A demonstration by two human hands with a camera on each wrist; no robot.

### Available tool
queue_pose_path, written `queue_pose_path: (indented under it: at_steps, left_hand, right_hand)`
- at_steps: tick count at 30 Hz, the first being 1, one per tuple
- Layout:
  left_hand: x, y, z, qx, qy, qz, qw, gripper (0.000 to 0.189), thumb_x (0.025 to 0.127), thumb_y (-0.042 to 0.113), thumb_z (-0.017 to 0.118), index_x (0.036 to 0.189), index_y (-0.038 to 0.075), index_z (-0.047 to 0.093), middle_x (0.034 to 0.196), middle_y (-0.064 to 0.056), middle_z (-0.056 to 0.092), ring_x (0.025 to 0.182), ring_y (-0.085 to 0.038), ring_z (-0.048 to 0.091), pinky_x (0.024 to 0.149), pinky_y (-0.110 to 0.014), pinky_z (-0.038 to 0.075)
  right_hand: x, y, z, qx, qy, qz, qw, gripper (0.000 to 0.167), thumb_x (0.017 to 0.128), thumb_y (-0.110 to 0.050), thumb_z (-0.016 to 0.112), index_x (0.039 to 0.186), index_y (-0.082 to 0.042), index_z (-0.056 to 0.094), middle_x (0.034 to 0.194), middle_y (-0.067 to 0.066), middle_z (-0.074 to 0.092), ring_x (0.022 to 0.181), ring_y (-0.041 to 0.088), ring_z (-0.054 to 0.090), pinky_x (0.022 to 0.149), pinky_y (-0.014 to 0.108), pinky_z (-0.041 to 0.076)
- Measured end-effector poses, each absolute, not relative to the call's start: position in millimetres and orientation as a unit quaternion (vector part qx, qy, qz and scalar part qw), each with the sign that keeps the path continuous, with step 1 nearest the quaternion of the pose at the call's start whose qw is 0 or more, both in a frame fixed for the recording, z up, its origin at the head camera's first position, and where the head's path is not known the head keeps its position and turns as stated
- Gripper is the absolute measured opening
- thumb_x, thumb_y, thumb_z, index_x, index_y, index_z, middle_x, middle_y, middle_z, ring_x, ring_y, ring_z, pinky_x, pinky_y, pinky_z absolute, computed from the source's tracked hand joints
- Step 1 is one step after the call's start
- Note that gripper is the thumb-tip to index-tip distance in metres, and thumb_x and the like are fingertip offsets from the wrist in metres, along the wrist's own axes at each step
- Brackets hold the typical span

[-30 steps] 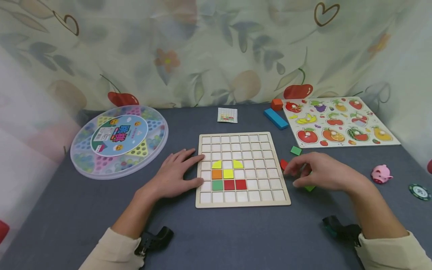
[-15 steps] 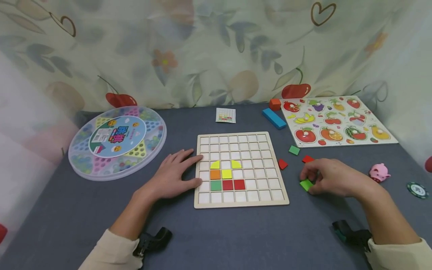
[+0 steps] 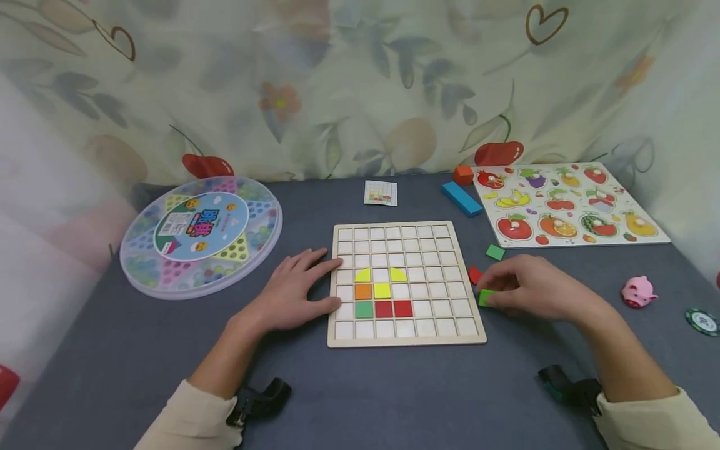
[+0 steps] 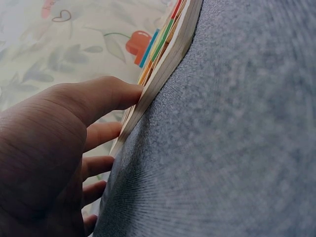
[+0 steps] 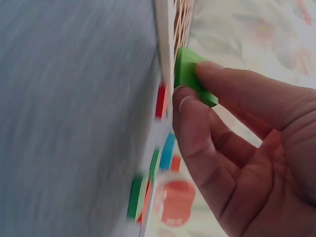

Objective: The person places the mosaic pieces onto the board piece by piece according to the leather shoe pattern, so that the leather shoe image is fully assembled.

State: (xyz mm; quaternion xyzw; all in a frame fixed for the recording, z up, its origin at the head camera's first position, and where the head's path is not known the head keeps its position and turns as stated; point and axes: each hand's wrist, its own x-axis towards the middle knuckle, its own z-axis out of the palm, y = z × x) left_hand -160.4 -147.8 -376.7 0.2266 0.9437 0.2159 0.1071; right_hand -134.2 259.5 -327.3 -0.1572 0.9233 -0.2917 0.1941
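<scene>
A wooden grid board lies on the table with yellow, orange, green and red tiles set in some of its cells. My left hand rests at the board's left edge, thumb and fingertips touching the rim; the left wrist view shows the thumb right against that side. Beyond the board's right edge, my right hand pinches a light green square tile between thumb and finger. Close up in the right wrist view, the green tile is tilted, near the board's edge. A red piece lies just behind these fingertips.
A green tile lies behind the right hand. Farther back are a blue block, an orange block, a fruit puzzle board and a small pattern card. A round game box stands left; a pink pig and a chip lie right.
My right hand reached to the right, took hold of the light green tile on the table and has brought it left towards the board. The left hand stays at the board's edge.
</scene>
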Motion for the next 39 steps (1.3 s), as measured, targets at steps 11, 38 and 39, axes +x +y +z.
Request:
queue_pose_path:
  at_steps: [11, 38, 39]
  left_hand:
    - [-160.2, -148.6, -377.0, 0.228, 0.943, 0.219, 0.106, 0.075, 0.094, 0.048, 0.067, 0.161, 0.025, 0.041, 0.17, -0.012, 0.027, 0.159, -0.04, 0.017, 0.127, -0.063, 0.009]
    - [-159.4, -147.4, -374.2, 0.222, 0.943, 0.218, 0.118, 0.075, 0.095, 0.049, 0.066, 0.161, 0.026, 0.04, 0.171, -0.011, 0.026, 0.159, -0.04, 0.015, 0.128, -0.063, 0.008]
    - [-159.5, -147.4, -374.1, 0.222, 0.943, 0.217, 0.118, 0.075, 0.095, 0.049, 0.066, 0.161, 0.026, 0.04, 0.171, -0.011, 0.026, 0.159, -0.04, 0.015, 0.128, -0.063, 0.008]
  right_hand:
    - [-147.3, 193.7, -326.9, -0.198, 0.898, -0.338, 0.202, 0.011, 0.091, -0.014, 0.077, 0.099, -0.011, 0.071, 0.078, 0.0, 0.065, 0.068, 0.016, 0.061, 0.064, 0.029, 0.053]
    - [-146.8, 164.8, -334.8, -0.211, 0.921, -0.277, 0.176, 0.013, 0.086, -0.01, 0.08, 0.099, -0.015, 0.08, 0.085, -0.001, 0.068, 0.082, 0.016, 0.058, 0.069, 0.029, 0.049]
    - [-146.4, 166.1, -334.1, -0.207, 0.921, -0.279, 0.176, 0.014, 0.087, -0.011, 0.08, 0.099, -0.015, 0.079, 0.085, -0.001, 0.068, 0.082, 0.017, 0.058, 0.069, 0.03, 0.05]
